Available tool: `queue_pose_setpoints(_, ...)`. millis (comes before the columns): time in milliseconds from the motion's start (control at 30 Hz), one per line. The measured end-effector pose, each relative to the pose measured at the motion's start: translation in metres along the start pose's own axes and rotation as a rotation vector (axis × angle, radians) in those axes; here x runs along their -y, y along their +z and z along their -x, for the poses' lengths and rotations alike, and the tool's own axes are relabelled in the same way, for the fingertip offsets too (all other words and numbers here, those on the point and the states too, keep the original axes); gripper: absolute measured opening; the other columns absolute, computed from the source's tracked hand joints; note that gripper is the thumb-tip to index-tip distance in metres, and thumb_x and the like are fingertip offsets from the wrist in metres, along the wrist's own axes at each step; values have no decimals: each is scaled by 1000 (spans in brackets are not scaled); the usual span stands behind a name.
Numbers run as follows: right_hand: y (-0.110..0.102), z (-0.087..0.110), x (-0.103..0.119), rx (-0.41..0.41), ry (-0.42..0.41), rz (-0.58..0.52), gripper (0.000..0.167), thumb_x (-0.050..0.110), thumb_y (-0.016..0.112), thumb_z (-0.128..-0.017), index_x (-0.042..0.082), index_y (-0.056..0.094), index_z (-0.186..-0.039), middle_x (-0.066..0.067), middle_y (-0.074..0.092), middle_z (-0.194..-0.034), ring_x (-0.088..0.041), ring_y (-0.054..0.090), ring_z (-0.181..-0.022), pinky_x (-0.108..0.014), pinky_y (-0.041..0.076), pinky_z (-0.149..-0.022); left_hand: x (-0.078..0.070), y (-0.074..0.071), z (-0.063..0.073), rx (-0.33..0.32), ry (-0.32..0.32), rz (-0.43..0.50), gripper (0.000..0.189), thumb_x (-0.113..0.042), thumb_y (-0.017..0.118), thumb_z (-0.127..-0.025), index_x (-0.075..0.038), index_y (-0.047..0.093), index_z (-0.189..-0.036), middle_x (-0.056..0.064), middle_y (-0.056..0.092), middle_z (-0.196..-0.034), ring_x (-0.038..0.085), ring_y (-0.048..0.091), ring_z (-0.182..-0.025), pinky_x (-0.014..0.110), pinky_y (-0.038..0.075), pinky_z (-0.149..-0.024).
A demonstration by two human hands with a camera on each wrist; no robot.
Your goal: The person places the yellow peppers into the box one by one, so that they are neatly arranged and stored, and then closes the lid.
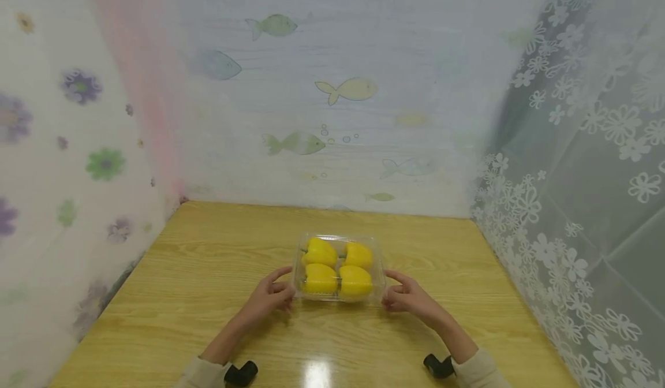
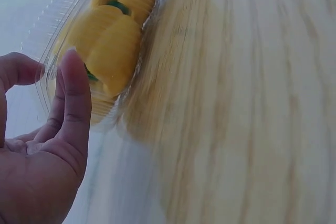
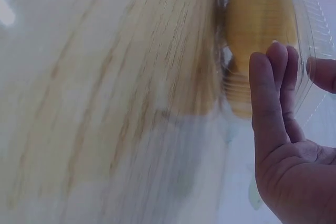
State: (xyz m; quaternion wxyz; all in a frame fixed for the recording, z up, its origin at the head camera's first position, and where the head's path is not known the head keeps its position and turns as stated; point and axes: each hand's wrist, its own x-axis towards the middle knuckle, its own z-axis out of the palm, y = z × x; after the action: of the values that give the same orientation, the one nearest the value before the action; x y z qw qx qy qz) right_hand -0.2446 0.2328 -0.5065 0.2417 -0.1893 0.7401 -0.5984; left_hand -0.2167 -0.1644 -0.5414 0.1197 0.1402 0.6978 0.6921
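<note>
A clear plastic box (image 1: 379,269) with several yellow bell peppers (image 1: 320,279) in it is held between my two hands near the middle of the table. My left hand (image 1: 269,297) pinches the rim on the box's left side; in the left wrist view, thumb and fingers (image 2: 76,98) lie on either side of it. On the opposite side my right hand (image 1: 409,299) grips the rim likewise, with its fingers (image 3: 265,95) against the wall in the right wrist view. Green stems show on some peppers. In both wrist views the box looks tilted, with a shadow on the wood beside it.
The wooden table (image 1: 208,243) meets a fish-patterned curtain (image 1: 332,105) at the back. A flower-patterned curtain (image 1: 78,145) borders the left, and a sheer curtain (image 1: 571,232) with white flowers hangs on the right. A bright reflection lies near the front.
</note>
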Motion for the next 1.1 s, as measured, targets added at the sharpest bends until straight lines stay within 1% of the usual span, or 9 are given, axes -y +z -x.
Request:
queue_pose_setpoints(233,0,2,0,22,7,-34,73,7,54,-105,-6,9,-160,-15,71,-100,-24,70,-98,-42,59,-92,-1,7,1,-43,-11,13,66,-8,59,-102,5,24,-157,19,66,-91,17,64,-76,31,60,-68)
queue_pose_setpoints(367,1,2,-1,19,-13,-41,72,6,54,-105,-9,9,-159,-10,72,-99,-23,71,-98,-42,59,-91,-3,9,3,-80,-27,7,67,-7,59,-100,5,25,-157,22,70,-92,16,65,-75,29,59,-67)
queue_pose_setpoints(500,4,1,-3,5,-26,-48,72,5,55,-104,-8,10,-159,-12,72,-101,-24,71,-99,-44,58,-92,-4,9,5,-97,-40,-3,67,-9,59,-101,4,24,-158,25,73,-96,18,68,-77,28,59,-68)
queue_pose_setpoints(633,5,2,-4,-14,-29,-48,72,3,55,-103,-8,11,-159,-17,72,-101,-24,72,-98,-44,59,-91,-1,8,5,-79,-41,19,68,-8,58,-102,3,22,-159,25,72,-98,18,68,-80,28,59,-72)
queue_pose_setpoints(700,5,2,-4,-19,-31,-46,73,2,55,-103,-8,11,-159,-19,72,-101,-24,72,-97,-44,59,-91,0,8,5,-64,-38,36,70,-8,57,-102,2,20,-160,22,71,-97,17,67,-80,28,59,-73)
queue_pose_setpoints(800,5,2,-5,-22,-33,-48,72,1,55,-103,-8,11,-159,-20,72,-100,-25,72,-97,-42,59,-90,0,8,5,-39,-35,68,71,-7,56,-102,2,16,-161,12,69,-93,15,64,-79,27,58,-73)
queue_pose_setpoints(867,5,1,-5,-22,-35,-50,72,0,55,-102,-9,11,-159,-19,72,-98,-25,72,-96,-41,59,-90,1,9,5,-26,-35,84,73,-7,56,-103,2,14,-161,6,67,-90,13,63,-78,26,57,-73)
queue_pose_setpoints(933,5,0,-6,-20,-33,-56,72,2,56,-102,-9,12,-159,-16,73,-97,-24,71,-97,-41,59,-90,1,9,5,-22,-31,96,73,-7,55,-103,2,12,-161,4,66,-89,12,62,-77,26,57,-72)
queue_pose_setpoints(1100,2,-3,-9,-28,-34,-61,76,8,59,-102,-9,12,-159,-10,73,-96,-23,71,-97,-39,59,-90,1,10,3,-36,-25,96,73,-7,55,-103,0,13,-162,7,67,-90,13,62,-78,26,57,-72)
